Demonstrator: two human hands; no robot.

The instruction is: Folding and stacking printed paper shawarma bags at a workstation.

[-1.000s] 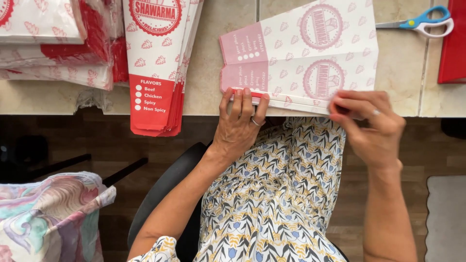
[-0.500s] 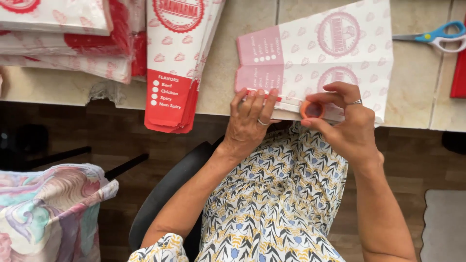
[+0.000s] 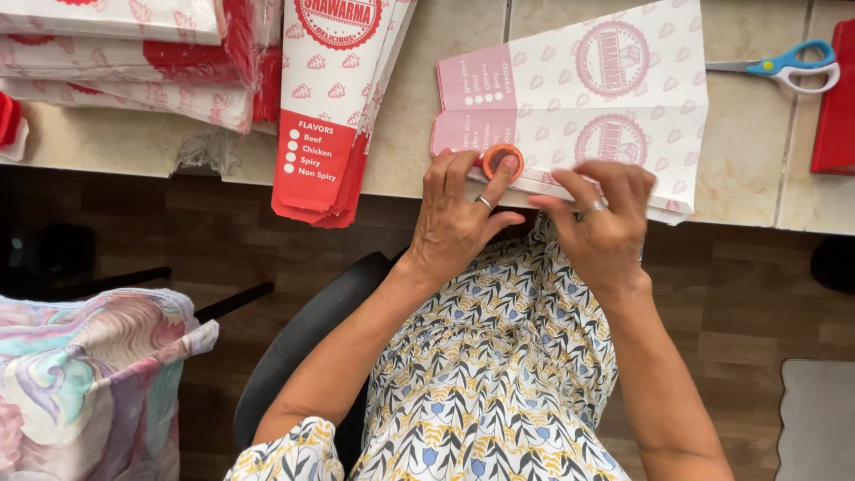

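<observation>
Pinching a small orange tape roll (image 3: 502, 160) between thumb and forefinger, the left hand (image 3: 463, 218) holds it against the folded pink-printed paper bag (image 3: 579, 107) at the bench's (image 3: 427, 134) near edge. The right hand (image 3: 606, 218) lies beside it, fingers curled down on the bag's lower fold, grasping nothing. The bag's long axis runs along the edge, its pink end pointing left toward the red-ended bag stack (image 3: 334, 98). Scissors (image 3: 784, 67) lie near the far right corner.
</observation>
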